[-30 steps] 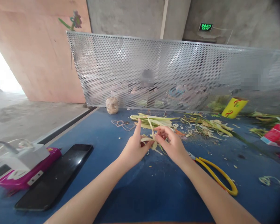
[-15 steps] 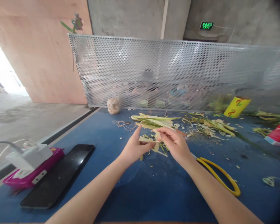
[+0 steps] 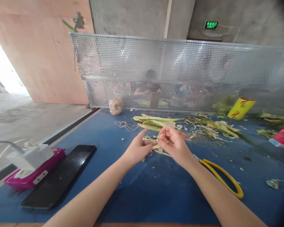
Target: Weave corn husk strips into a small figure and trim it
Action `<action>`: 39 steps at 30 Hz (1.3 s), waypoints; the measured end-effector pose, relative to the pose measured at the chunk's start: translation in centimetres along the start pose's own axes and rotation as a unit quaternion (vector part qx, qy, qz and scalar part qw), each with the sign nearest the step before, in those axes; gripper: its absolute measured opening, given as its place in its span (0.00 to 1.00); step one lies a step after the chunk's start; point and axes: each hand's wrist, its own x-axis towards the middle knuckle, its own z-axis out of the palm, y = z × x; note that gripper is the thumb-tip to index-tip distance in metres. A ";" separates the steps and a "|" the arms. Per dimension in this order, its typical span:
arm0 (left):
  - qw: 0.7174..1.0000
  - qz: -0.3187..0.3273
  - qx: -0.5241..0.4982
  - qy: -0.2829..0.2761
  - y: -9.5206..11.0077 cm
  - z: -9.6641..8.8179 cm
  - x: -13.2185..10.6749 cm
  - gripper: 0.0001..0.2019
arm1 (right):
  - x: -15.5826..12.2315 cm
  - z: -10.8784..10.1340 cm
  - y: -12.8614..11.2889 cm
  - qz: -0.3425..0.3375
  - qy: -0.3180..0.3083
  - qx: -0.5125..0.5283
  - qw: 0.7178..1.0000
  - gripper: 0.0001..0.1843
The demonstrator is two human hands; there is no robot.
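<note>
Over the middle of the blue table, my left hand [image 3: 137, 147] pinches a pale strip of corn husk [image 3: 156, 146] between thumb and fingers, its index finger raised. Close on its right, my right hand [image 3: 174, 145] has its fingers curled in a pinch at the strip's other end. The fingertips partly hide what they grip. Small green and pale husk scraps [image 3: 162, 152] lie beneath the hands. Just beyond them, long yellow-green corn husks [image 3: 153, 119] are laid in a pile. Yellow-handled scissors [image 3: 223, 176] rest beside my right forearm, blades partly hidden by it.
A black phone [image 3: 61, 176] and a magenta power strip [image 3: 38, 173] with white chargers lie at left. A perforated metal screen [image 3: 132, 63] borders the back, people blurred behind it. A yellow roll [image 3: 241, 108], a wrapped lump [image 3: 115, 106] and more husk scraps [image 3: 217, 127] stand or lie before it.
The right hand's fingers have curled more and turned at the strip, its fingertips lifting slightly. My left hand stays in nearly the same place. The view has shifted very slightly.
</note>
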 end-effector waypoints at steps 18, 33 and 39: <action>0.995 0.007 0.095 0.000 -0.4 -0.1 0.1 0.37 | 0.4 0.2 1.1 0.066 0.097 0.009 0.993 0.20; 0.999 0.019 0.038 0.021 -0.5 0.1 0.1 0.33 | -0.2 0.9 0.8 0.018 0.080 -0.021 0.996 0.13; 0.998 0.026 0.053 0.030 -0.5 -0.4 0.3 0.31 | -0.1 0.4 0.1 -0.022 0.035 -0.043 0.998 0.05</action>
